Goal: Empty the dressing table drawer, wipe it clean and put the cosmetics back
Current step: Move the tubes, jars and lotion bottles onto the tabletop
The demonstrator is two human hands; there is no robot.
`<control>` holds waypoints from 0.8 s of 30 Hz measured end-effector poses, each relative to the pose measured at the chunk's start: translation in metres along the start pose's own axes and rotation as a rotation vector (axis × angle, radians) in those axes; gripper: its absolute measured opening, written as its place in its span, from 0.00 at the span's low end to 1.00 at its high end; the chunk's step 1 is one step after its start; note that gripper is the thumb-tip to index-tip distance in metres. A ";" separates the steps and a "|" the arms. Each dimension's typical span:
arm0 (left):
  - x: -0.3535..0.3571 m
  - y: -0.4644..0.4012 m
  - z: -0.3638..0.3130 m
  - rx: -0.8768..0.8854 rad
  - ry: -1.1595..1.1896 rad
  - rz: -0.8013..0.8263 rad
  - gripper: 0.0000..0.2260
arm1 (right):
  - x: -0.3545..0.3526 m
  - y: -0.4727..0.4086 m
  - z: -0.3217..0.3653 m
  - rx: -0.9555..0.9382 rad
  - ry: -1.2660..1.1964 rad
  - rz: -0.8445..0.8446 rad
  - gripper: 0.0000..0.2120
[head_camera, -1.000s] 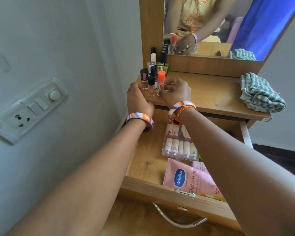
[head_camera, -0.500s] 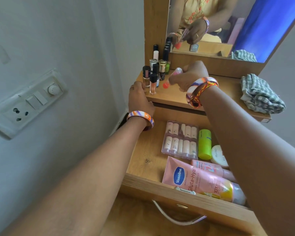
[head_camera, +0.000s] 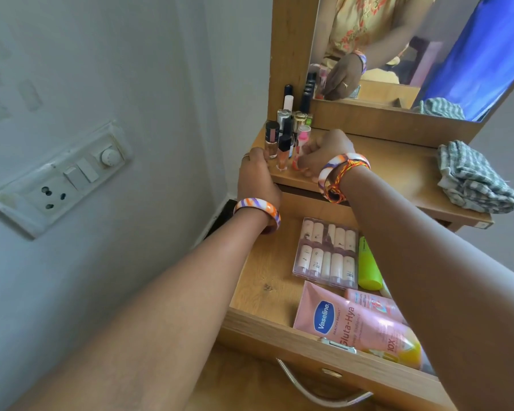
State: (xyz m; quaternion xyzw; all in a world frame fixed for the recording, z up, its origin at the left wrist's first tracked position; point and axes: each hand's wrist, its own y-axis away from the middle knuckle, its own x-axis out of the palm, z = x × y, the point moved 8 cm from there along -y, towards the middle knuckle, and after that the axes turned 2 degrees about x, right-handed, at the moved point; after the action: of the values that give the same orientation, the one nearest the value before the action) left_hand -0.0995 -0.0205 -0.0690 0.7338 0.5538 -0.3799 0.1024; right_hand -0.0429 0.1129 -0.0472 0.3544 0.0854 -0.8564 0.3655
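Observation:
The drawer (head_camera: 267, 324) of the dressing table stands pulled out. In it lie a clear box of small bottles (head_camera: 327, 253), a green tube (head_camera: 368, 268), a pink Vaseline tube (head_camera: 353, 324) and another pink bottle (head_camera: 374, 301). Several small nail polish and lip bottles (head_camera: 282, 134) stand in a cluster at the tabletop's left corner. My right hand (head_camera: 328, 149) grips a pink lip tube (head_camera: 303, 140), its orange end down at the tabletop beside the cluster. My left hand (head_camera: 257, 179) rests curled at the table's front edge, touching a nail polish bottle (head_camera: 272, 140); a grip is unclear.
A folded checked cloth (head_camera: 475, 179) lies at the right end of the tabletop (head_camera: 398, 167). The mirror (head_camera: 398, 48) rises behind. A wall with a switch board (head_camera: 63, 179) is close on the left. The drawer handle (head_camera: 318, 393) hangs at the front.
My right hand lifted the pink tube up and to the right, turned it over, then brought it back down beside the bottle cluster. My left hand stayed at the table edge.

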 end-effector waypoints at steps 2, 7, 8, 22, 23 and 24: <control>0.001 0.001 0.000 0.002 -0.003 0.010 0.18 | 0.001 0.002 -0.005 0.024 -0.008 0.018 0.17; 0.000 0.005 -0.002 -0.008 0.059 0.007 0.20 | -0.012 0.009 -0.021 0.094 -0.025 0.035 0.15; -0.001 0.008 -0.004 -0.004 0.082 -0.009 0.20 | -0.017 0.012 -0.026 0.103 -0.020 0.044 0.14; 0.106 0.111 -0.071 0.299 -0.272 0.806 0.14 | -0.053 0.074 -0.105 0.116 0.619 0.481 0.07; 0.116 0.117 -0.072 0.319 -0.330 0.822 0.17 | -0.052 0.077 -0.115 0.125 0.698 0.479 0.06; 0.123 0.122 -0.074 0.334 -0.361 0.822 0.20 | -0.052 0.082 -0.122 0.114 0.765 0.475 0.05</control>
State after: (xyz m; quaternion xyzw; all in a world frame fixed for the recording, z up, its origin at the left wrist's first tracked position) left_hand 0.0540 0.0677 -0.1333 0.8206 0.1225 -0.5132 0.2196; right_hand 0.1051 0.1330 -0.0931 0.6747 0.0834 -0.5597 0.4739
